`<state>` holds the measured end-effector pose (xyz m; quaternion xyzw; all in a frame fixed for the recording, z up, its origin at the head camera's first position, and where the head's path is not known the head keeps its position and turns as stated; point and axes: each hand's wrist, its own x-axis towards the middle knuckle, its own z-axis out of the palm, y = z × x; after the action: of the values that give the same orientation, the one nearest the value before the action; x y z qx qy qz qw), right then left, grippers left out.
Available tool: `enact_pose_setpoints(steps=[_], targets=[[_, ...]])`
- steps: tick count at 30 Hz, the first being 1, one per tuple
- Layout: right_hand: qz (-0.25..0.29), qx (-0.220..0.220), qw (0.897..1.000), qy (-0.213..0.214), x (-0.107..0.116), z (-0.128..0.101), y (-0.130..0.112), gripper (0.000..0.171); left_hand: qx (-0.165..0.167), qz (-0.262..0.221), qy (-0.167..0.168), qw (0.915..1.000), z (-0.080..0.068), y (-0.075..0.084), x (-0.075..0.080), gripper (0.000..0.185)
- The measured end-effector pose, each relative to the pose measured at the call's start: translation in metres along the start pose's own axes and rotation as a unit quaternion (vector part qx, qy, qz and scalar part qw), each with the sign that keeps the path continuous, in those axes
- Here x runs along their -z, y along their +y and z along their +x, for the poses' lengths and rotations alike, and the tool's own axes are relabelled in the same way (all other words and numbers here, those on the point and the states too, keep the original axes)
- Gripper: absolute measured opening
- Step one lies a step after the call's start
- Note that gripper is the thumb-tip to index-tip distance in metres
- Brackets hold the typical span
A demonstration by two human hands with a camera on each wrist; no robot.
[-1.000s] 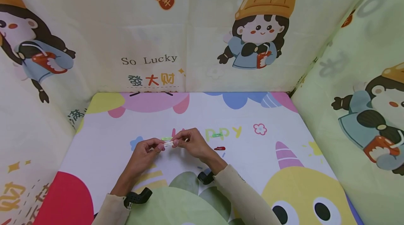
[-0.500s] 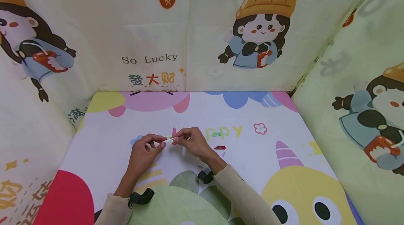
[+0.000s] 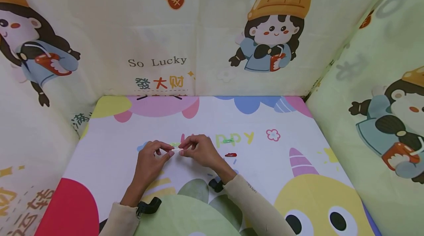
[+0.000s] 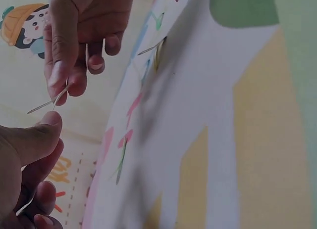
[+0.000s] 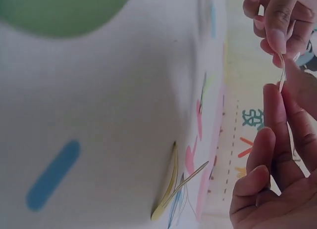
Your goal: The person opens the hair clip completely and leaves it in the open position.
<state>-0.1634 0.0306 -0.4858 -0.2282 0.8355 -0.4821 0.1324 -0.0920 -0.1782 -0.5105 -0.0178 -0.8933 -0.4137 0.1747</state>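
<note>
A small white snap hair clip (image 3: 177,150) is held between the fingertips of both hands, above the table. My left hand (image 3: 153,157) pinches its left end between thumb and index finger. At the other end, my right hand (image 3: 198,150) pinches it the same way. In the left wrist view, the clip (image 4: 59,96) has one thin arm sticking out apart from the rest. Fingertips hide much of it in the head view. Just behind the fingers lies a yellow-green hair clip (image 3: 175,144). A red hair clip (image 3: 230,155) and a green hair clip (image 3: 228,141) lie right of my right hand.
The white table cover (image 3: 258,169) has coloured cartoon prints and lettering. Printed cloth walls (image 3: 212,44) stand behind it and on both sides. Each wrist wears a black camera mount (image 3: 149,206).
My left hand has risen slightly over the last second. My right fingertips have shifted left along the white clip, so less of it shows. The clips on the table have stayed put.
</note>
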Motion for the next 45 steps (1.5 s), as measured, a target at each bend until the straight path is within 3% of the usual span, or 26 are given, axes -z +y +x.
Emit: enact_pose_setpoints(steps=[5,14,21,27,39,45], targets=[[-0.089,0.005,0.996,0.007,-0.007,0.003,0.001,0.015,-0.008,0.028,-0.006,0.9996,-0.001,-0.005,-0.002,0.016],[-0.198,-0.007,0.98,0.007,-0.016,0.006,-0.005,0.012,-0.013,0.058,-0.013,0.9981,-0.002,-0.014,-0.007,0.016],[-0.247,-0.008,0.969,0.012,-0.024,0.008,-0.003,0.011,0.021,0.067,-0.052,0.9962,-0.002,-0.016,-0.011,0.014],[-0.275,-0.015,0.961,0.012,-0.028,0.009,-0.002,0.012,0.035,0.078,-0.071,0.9938,-0.002,-0.015,-0.013,0.014],[-0.294,-0.021,0.956,0.01,-0.03,0.01,0.0,0.011,0.039,0.087,-0.073,0.9927,0.0,-0.015,-0.015,0.014],[-0.273,-0.031,0.962,0.003,-0.029,0.01,0.001,0.014,0.049,0.075,-0.081,0.9927,0.0,-0.017,-0.013,0.016]])
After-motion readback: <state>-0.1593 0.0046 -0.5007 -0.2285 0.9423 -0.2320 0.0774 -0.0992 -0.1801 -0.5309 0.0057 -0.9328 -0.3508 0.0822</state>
